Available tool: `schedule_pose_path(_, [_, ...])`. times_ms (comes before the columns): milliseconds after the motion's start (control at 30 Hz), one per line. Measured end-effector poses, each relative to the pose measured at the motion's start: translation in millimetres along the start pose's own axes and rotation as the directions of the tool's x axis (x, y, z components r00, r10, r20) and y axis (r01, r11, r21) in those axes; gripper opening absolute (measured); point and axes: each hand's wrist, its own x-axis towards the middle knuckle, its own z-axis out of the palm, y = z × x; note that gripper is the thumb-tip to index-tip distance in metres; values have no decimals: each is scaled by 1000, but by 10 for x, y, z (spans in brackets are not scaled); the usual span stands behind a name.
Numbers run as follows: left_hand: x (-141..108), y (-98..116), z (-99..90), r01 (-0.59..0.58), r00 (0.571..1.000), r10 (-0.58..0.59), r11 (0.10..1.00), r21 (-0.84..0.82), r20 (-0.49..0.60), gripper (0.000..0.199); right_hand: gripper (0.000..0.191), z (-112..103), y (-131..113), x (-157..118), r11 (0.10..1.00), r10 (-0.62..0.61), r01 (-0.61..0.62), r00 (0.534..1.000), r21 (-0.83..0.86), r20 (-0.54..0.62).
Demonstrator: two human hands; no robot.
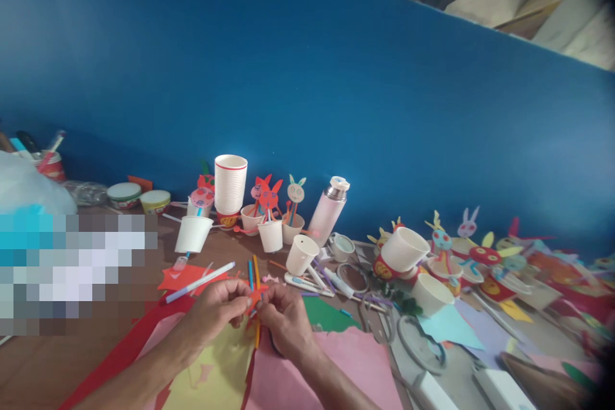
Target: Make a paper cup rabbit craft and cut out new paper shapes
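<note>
A small orange-red paper piece is pinched between the fingertips of my left hand and my right hand. Its exact shape is partly hidden by my fingers. Beneath my hands lie a yellow paper sheet and a pink paper sheet. Just beyond my fingers, a blue stick and an orange stick stand out. A white marker rests on red-orange paper scraps left of my left hand. Green paper lies right of my right hand.
Behind are a stack of paper cups, a pink thermos and paper animal heads on cups. Cables, another cup and more paper animals crowd the right. A blue wall closes off the back.
</note>
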Motion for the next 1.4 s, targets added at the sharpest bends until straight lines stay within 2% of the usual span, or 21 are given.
schedule_pose_path(133, [4, -21, -10, 1, 1000, -1, 1000, -17, 25, 13, 11, -13, -64, -9, 993, -20, 20, 1000, -119, -5])
schedule_pose_path(433, [-14, -5, 35, 8, 999, -8, 1000, -26, -35, 14, 14, 10, -46, -5, 988, -49, 48, 999, -148, -6])
schedule_pose_path(600, [-30, 79, 28, 13, 995, -16, 999, -34, -94, 13, 17, -80, -43, 52, 990, -3, 19, 993, -139, 116])
schedule_pose_path(667, [-38, 120, 2, 9, 991, -15, 999, -41, -135, 15, 17, -172, -65, 80, 974, -7, 38, 990, -224, 138])
schedule_pose_path(700, [-39, 136, -13, 6, 987, -14, 999, -46, -158, 17, 17, -221, -78, 89, 931, -35, 83, 990, -355, 138])
schedule_pose_path(733, [-38, 144, -29, 5, 983, -14, 999, -52, -181, 20, 16, -264, -89, 94, 845, -56, 130, 986, -519, 156])
schedule_pose_path(800, [-25, 133, -62, 4, 976, -18, 998, -67, -215, 23, 14, -328, -102, 91, 602, -31, 193, 975, -775, 218])
schedule_pose_path(833, [-12, 111, -80, 4, 975, -21, 997, -76, -223, 24, 14, -347, -102, 86, 497, -9, 210, 971, -842, 237])
schedule_pose_path(900, [23, 43, -116, 4, 974, -26, 995, -96, -224, 25, 14, -370, -96, 77, 385, 23, 222, 968, -896, 249])
schedule_pose_path(1100, [109, -147, -211, -13, 976, -20, 989, -150, -216, 24, 18, -444, -169, 61, 308, 73, 234, 961, -922, 268])
schedule_pose_path(1267, [94, -132, -206, -31, 976, -8, 983, -179, -216, 24, 20, -387, -265, 8, 262, 122, 229, 956, -937, 268])
schedule_pose_path(1400, [64, -88, -195, -27, 979, -18, 976, -214, -205, 24, 20, -394, -238, 7, 283, 97, 255, 951, -925, 292])
